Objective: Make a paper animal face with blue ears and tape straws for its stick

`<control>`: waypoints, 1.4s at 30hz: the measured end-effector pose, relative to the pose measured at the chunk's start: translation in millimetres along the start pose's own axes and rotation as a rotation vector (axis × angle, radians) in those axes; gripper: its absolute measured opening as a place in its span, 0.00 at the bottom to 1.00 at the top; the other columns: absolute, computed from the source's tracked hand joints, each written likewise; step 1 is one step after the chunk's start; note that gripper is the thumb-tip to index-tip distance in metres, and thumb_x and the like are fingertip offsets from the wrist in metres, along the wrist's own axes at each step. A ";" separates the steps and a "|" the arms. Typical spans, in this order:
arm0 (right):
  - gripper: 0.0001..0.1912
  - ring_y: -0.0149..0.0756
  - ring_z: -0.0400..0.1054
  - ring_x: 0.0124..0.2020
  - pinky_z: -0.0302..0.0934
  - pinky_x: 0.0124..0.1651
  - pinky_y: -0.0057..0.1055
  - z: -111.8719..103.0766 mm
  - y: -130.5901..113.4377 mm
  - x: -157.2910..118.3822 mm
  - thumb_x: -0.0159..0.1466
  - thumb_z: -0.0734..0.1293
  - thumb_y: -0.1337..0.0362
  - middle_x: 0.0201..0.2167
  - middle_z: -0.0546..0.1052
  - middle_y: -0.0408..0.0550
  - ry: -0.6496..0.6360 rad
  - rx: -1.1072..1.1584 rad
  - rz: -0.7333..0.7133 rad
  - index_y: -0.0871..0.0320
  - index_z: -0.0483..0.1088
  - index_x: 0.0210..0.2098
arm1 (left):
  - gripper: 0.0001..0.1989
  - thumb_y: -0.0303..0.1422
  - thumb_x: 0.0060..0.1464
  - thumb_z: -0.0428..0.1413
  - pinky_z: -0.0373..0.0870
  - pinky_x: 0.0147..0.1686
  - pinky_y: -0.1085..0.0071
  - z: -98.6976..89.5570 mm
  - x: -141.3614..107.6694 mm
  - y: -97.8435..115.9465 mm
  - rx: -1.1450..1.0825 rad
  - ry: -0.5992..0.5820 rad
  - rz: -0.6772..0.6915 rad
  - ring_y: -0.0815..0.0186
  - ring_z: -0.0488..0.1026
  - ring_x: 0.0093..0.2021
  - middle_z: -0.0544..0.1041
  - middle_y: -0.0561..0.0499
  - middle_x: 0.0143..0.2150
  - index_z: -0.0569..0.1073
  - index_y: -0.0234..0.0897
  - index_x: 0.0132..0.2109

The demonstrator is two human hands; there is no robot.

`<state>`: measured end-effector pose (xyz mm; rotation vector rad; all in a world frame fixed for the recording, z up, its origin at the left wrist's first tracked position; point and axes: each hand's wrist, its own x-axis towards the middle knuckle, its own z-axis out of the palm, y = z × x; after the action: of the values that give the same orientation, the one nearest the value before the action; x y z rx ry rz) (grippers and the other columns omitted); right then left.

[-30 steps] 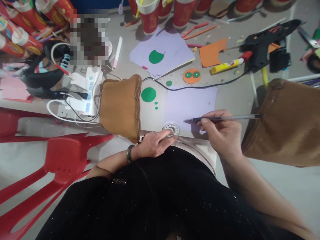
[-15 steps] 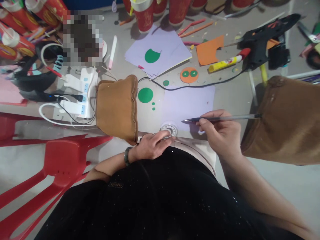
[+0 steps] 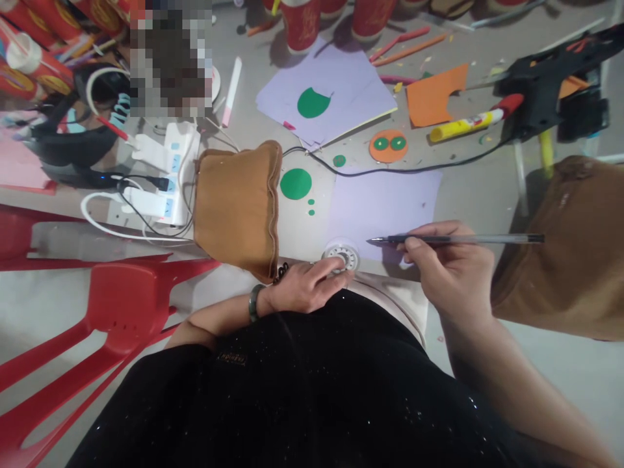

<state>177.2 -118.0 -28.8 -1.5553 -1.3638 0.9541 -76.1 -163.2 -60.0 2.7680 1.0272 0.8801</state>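
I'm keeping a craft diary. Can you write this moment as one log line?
left hand: fingers on tape roll | right hand: holds pen | lilac paper: under pen tip | green circle: beside paper

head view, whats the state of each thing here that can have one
left hand: fingers pressed on the tape roll
tape roll: lying flat on the lilac sheet's near edge
right hand: gripping the pen
pen: held level, tip over the lilac sheet
lilac sheet: flat
power strip: plugs in
glue stick: lying down, capped

Whole view shifted slightly right; pen (image 3: 455,239) tip now hovers marginally farther from tape roll (image 3: 342,254).
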 end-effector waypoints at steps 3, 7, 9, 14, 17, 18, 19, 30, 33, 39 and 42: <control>0.05 0.35 0.74 0.25 0.69 0.28 0.32 0.2 4.1 -1.2 0.63 0.74 0.61 0.23 0.75 0.42 0.020 -0.018 0.008 0.55 0.77 0.34 | 0.16 0.28 0.73 0.54 0.83 0.36 0.74 1.6 -3.3 -0.6 0.026 -0.059 0.018 0.67 0.83 0.44 0.81 0.43 0.54 0.76 0.36 0.63; 0.05 0.36 0.76 0.26 0.69 0.29 0.32 0.6 8.4 -1.8 0.63 0.75 0.62 0.23 0.75 0.42 0.042 -0.016 0.014 0.55 0.78 0.35 | 0.14 0.28 0.73 0.55 0.82 0.32 0.75 0.9 -1.1 2.3 0.068 -0.041 -0.001 0.69 0.83 0.40 0.81 0.44 0.53 0.76 0.36 0.61; 0.04 0.36 0.75 0.25 0.68 0.28 0.32 0.9 7.8 -1.8 0.62 0.75 0.63 0.23 0.76 0.42 0.047 -0.008 0.017 0.55 0.78 0.35 | 0.13 0.28 0.72 0.56 0.81 0.30 0.75 0.5 0.6 3.4 0.067 0.002 -0.016 0.70 0.82 0.38 0.82 0.46 0.52 0.76 0.35 0.59; 0.05 0.35 0.75 0.25 0.68 0.28 0.31 1.2 3.2 -2.2 0.62 0.75 0.63 0.23 0.76 0.42 0.041 -0.002 0.035 0.56 0.77 0.35 | 0.14 0.27 0.72 0.55 0.81 0.31 0.75 1.0 -0.4 0.8 0.027 -0.003 0.002 0.68 0.83 0.42 0.81 0.44 0.52 0.76 0.34 0.60; 0.05 0.34 0.74 0.24 0.68 0.27 0.31 1.4 2.0 -1.9 0.62 0.75 0.62 0.23 0.77 0.42 0.033 -0.001 0.035 0.55 0.77 0.35 | 0.15 0.26 0.72 0.55 0.82 0.35 0.75 1.4 -1.1 -0.6 0.006 -0.011 0.008 0.67 0.83 0.45 0.81 0.44 0.53 0.76 0.35 0.61; 0.05 0.34 0.74 0.23 0.68 0.27 0.31 1.4 1.7 -1.4 0.62 0.74 0.62 0.23 0.77 0.42 0.030 0.001 0.033 0.55 0.76 0.35 | 0.14 0.26 0.71 0.55 0.82 0.35 0.75 1.5 -0.7 -0.4 -0.001 0.001 0.001 0.67 0.83 0.45 0.81 0.45 0.52 0.76 0.35 0.60; 0.05 0.34 0.73 0.23 0.68 0.26 0.31 1.3 1.3 -0.8 0.62 0.74 0.62 0.22 0.77 0.42 0.027 0.002 0.033 0.55 0.76 0.34 | 0.13 0.26 0.71 0.56 0.82 0.34 0.75 1.7 0.0 0.0 -0.009 0.019 -0.009 0.68 0.82 0.44 0.81 0.46 0.51 0.76 0.34 0.60; 0.08 0.33 0.74 0.24 0.68 0.26 0.29 -2.0 -25.6 15.2 0.63 0.74 0.58 0.24 0.79 0.43 -0.152 -0.070 -0.009 0.55 0.75 0.33 | 0.12 0.25 0.71 0.54 0.82 0.34 0.75 3.3 2.6 1.6 -0.021 0.074 -0.029 0.68 0.83 0.41 0.83 0.46 0.49 0.75 0.35 0.58; 0.08 0.31 0.71 0.22 0.64 0.24 0.28 5.3 -34.8 28.0 0.64 0.72 0.58 0.25 0.78 0.43 -0.316 -0.071 -0.061 0.55 0.76 0.34 | 0.14 0.26 0.71 0.55 0.83 0.36 0.74 4.7 -1.0 0.9 -0.006 0.049 -0.021 0.66 0.83 0.45 0.83 0.45 0.50 0.75 0.35 0.60; 0.03 0.32 0.71 0.26 0.66 0.31 0.30 30.3 -46.7 55.3 0.64 0.70 0.62 0.28 0.79 0.42 -0.659 -0.119 -0.138 0.53 0.76 0.34 | 0.15 0.27 0.72 0.55 0.84 0.39 0.76 5.9 -4.9 0.6 0.026 0.003 -0.011 0.67 0.84 0.48 0.83 0.46 0.53 0.75 0.37 0.62; 0.03 0.33 0.71 0.26 0.61 0.30 0.30 38.2 -56.7 63.6 0.65 0.69 0.63 0.28 0.80 0.42 -0.798 -0.170 -0.127 0.54 0.75 0.35 | 0.16 0.28 0.73 0.53 0.84 0.37 0.76 5.8 -5.7 0.6 0.051 -0.023 -0.008 0.67 0.84 0.49 0.83 0.46 0.54 0.74 0.38 0.63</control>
<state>129.2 -47.5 9.2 -1.2143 -2.1033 1.4924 -76.2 -166.4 -67.6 2.8063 1.0716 0.8298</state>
